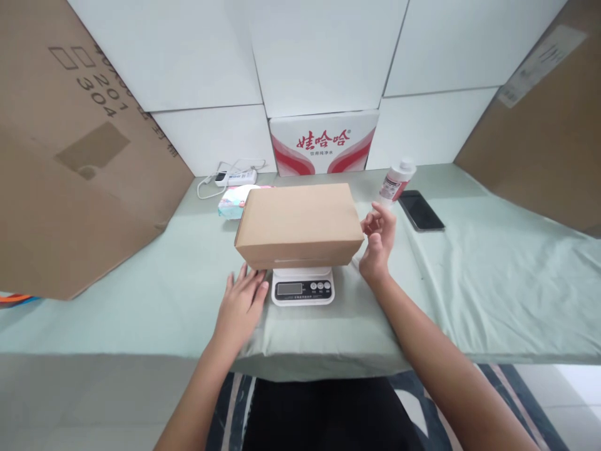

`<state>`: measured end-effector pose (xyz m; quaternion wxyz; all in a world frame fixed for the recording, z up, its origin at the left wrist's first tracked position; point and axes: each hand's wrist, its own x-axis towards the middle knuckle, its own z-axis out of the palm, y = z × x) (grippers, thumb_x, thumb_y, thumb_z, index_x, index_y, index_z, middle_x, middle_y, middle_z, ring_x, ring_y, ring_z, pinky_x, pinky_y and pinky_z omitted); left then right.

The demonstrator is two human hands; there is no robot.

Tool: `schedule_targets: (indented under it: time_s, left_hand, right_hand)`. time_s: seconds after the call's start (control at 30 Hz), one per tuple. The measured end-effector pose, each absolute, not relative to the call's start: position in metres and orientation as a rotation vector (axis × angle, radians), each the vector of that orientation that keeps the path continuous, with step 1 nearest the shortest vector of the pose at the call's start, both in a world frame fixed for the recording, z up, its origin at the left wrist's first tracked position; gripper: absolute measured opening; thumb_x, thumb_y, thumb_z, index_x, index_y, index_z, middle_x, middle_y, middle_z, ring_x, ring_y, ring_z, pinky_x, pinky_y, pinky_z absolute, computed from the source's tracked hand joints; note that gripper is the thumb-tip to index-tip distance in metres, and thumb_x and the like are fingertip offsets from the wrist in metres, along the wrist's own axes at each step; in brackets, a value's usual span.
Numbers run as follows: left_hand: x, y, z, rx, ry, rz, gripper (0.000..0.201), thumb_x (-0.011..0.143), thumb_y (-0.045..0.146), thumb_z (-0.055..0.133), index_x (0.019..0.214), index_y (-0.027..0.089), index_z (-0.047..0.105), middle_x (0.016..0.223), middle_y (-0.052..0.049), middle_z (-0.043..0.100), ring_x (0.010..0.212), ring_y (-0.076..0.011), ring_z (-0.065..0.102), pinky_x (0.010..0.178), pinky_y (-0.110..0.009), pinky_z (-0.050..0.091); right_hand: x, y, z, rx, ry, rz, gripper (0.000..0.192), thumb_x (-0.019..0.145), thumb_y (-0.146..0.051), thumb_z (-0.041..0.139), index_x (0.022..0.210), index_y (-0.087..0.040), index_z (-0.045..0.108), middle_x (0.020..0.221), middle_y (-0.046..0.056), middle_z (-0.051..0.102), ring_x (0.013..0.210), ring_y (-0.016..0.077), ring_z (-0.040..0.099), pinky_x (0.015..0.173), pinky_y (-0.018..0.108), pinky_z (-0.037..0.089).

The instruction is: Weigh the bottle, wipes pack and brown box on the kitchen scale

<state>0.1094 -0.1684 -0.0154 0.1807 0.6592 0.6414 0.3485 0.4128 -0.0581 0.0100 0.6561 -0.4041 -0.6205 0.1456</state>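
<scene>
Cardboard box [299,222] is sitting on scale [303,287]; left hand [240,305] is lying flat, fingers spread, beside scale, right hand [378,238] hovering loosely curled, empty, beside box.

Box [298,224] hides most of scale [303,287]; display digits & bottle [395,180] label too small to read.

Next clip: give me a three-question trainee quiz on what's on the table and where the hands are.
1. True or false: the cardboard box sits on the scale.
2. Which hand lies flat on the table cloth? A) left B) right
3. What dark flat thing lies right of the bottle?

Key:
1. True.
2. A: the left hand lies flat beside the scale; the right hand is raised at the box's right end.
3. A phone.
</scene>
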Motion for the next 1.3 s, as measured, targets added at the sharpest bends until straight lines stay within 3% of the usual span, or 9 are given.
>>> schedule_targets:
  time_s: [0.2, 0.5, 0.97, 1.07, 1.13, 1.2, 1.3]
  left_hand:
    - [0.127, -0.178, -0.003, 2.015, 1.854, 0.55, 0.056, 0.113, 0.044, 0.032, 0.156, 0.023, 0.061, 0.165, -0.01, 0.056, 0.165, -0.0343, 0.038, 0.136, -0.072, 0.013]
    - [0.135, -0.173, 0.002, 2.1, 1.853, 0.438, 0.053, 0.113, 0.037, 0.032, 0.158, 0.025, 0.056, 0.167, -0.01, 0.054, 0.165, -0.033, 0.039, 0.135, -0.073, 0.016]
    - [0.134, -0.175, 0.002, 2.117, 1.831, 0.475, 0.053, 0.113, 0.036, 0.033, 0.158, 0.022, 0.057, 0.165, -0.01, 0.056, 0.162, -0.0344, 0.043, 0.134, -0.074, 0.022]
    - [0.138, -0.18, 0.016, 2.161, 1.878, 0.703, 0.048, 0.111, 0.035, 0.037, 0.138, 0.019, 0.072, 0.144, -0.012, 0.074, 0.14, -0.0361, 0.067, 0.125, -0.066, 0.044]
    - [0.146, -0.182, 0.04, 2.211, 1.796, 0.945, 0.039, 0.109, 0.032, 0.043, 0.113, 0.02, 0.079, 0.111, -0.01, 0.085, 0.105, -0.03, 0.082, 0.101, -0.049, 0.063]
    - [0.15, -0.191, 0.063, 2.264, 1.472, 1.133, 0.033, 0.107, 0.027, 0.045, 0.099, 0.021, 0.077, 0.088, -0.006, 0.083, 0.078, -0.0221, 0.079, 0.075, -0.035, 0.064]
    - [0.129, -0.248, 0.057, 2.268, 0.967, 1.084, 0.029, 0.106, 0.028, 0.048, 0.105, 0.026, 0.077, 0.091, -0.005, 0.082, 0.081, -0.0221, 0.079, 0.073, -0.036, 0.065]
  right_hand:
    - [0.413, -0.05, 0.01, -0.699, -1.327, 0.363, 0.047, 0.105, -0.063, 0.047, 0.143, -0.042, 0.061, 0.098, 0.002, 0.047, 0.078, 0.0164, 0.048, 0.07, 0.032, 0.049]
    - [0.415, -0.046, 0.009, -0.759, -1.291, 0.36, 0.047, 0.104, -0.064, 0.049, 0.139, -0.037, 0.063, 0.097, 0.002, 0.05, 0.08, 0.0174, 0.052, 0.075, 0.035, 0.051]
    - [0.418, -0.039, 0.008, -0.785, -1.232, 0.411, 0.047, 0.103, -0.065, 0.05, 0.134, -0.035, 0.065, 0.091, 0.0, 0.049, 0.075, 0.0159, 0.05, 0.071, 0.032, 0.049]
    - [0.419, -0.037, 0.007, -0.823, -1.192, 0.445, 0.049, 0.101, -0.067, 0.049, 0.135, -0.034, 0.062, 0.091, -0.001, 0.048, 0.072, 0.0146, 0.049, 0.069, 0.031, 0.049]
    - [0.42, -0.036, 0.006, -0.835, -1.164, 0.474, 0.049, 0.101, -0.068, 0.049, 0.135, -0.034, 0.061, 0.092, -0.001, 0.048, 0.07, 0.0138, 0.049, 0.068, 0.03, 0.048]
    - [0.421, -0.034, 0.005, -0.831, -1.148, 0.49, 0.049, 0.101, -0.068, 0.049, 0.135, -0.034, 0.06, 0.091, -0.001, 0.048, 0.07, 0.0135, 0.049, 0.068, 0.029, 0.048]
    - [0.421, -0.033, 0.005, -0.807, -1.146, 0.499, 0.048, 0.1, -0.067, 0.052, 0.133, -0.034, 0.062, 0.09, -0.001, 0.048, 0.07, 0.0134, 0.049, 0.067, 0.029, 0.047]
